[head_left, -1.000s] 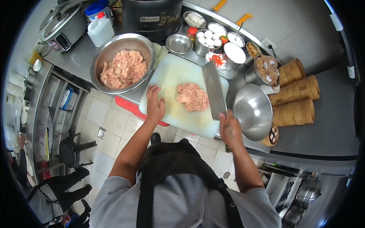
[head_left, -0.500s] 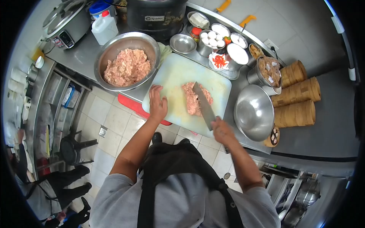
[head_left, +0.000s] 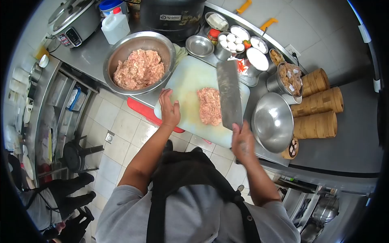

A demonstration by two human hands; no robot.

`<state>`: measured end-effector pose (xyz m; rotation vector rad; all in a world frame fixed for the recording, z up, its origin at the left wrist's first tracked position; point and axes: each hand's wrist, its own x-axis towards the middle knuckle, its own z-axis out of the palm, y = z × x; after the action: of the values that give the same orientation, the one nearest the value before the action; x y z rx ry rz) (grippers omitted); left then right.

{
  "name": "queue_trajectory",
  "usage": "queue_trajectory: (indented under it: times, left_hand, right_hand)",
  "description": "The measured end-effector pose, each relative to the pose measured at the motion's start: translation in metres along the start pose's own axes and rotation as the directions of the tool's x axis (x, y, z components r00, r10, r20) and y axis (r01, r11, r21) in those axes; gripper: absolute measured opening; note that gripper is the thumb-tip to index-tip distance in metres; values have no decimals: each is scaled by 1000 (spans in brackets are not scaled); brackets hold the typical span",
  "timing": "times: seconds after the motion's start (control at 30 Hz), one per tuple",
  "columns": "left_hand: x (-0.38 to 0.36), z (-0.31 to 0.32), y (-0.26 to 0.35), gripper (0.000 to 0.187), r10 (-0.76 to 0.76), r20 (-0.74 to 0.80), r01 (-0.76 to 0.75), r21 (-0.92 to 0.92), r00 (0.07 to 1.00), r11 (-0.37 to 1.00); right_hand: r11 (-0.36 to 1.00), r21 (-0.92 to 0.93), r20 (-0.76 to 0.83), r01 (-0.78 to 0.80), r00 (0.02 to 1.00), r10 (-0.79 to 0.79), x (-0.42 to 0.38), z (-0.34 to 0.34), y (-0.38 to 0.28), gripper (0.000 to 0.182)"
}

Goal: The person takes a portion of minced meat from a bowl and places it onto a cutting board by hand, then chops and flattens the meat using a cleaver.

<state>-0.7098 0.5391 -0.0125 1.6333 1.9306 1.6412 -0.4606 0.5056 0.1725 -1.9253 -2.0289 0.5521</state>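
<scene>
My right hand (head_left: 243, 142) grips the handle of a wide cleaver (head_left: 229, 95). The blade, turned flat side up, lies over the right part of the cutting board (head_left: 184, 77). Just left of the blade, a flattened slab of minced meat (head_left: 209, 106) rests on the board. My left hand (head_left: 169, 108) is at the board's left edge, fingers extended and holding nothing. Up and to the left of that hand stands a large steel bowl (head_left: 108, 77) with a big mound of minced meat (head_left: 139, 69) in it.
Right of the board are a steel mixing bowl (head_left: 272, 121) and bamboo steamers (head_left: 315, 124). Behind it stand a bowl of eggs (head_left: 231, 42), a small metal dish (head_left: 199, 45) and a black pot (head_left: 172, 22). Another person (head_left: 44, 202) is at lower left, near a black stool (head_left: 75, 156).
The cleaver has lifted off the meat, moved right and turned to show its broad side. The meat is now a neater, more even slab. My left hand has stayed in place.
</scene>
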Motion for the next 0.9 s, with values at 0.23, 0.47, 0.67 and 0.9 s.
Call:
queue_trajectory:
  times: [0.23, 0.47, 0.67, 0.9]
  left_hand:
    - [-4, 0, -7, 48, 25, -55, -25, -7, 998, 1000]
    - [-5, -1, -3, 49, 2, -75, -7, -66, 997, 998]
    - [-2, 1, -7, 48, -12, -93, 7, -52, 996, 999]
    - [0, 0, -6, 46, -39, -159, 24, -98, 986, 995]
  right_hand:
    - [980, -147, 311, 135, 947, -84, 1, -10, 19, 32]
    - [939, -242, 355, 243, 923, -148, -15, 24, 57, 26]
    - [967, -167, 119, 191, 978, -173, -36, -6, 37, 26]
    - [906, -267, 365, 329, 904, -221, -24, -15, 63, 22]
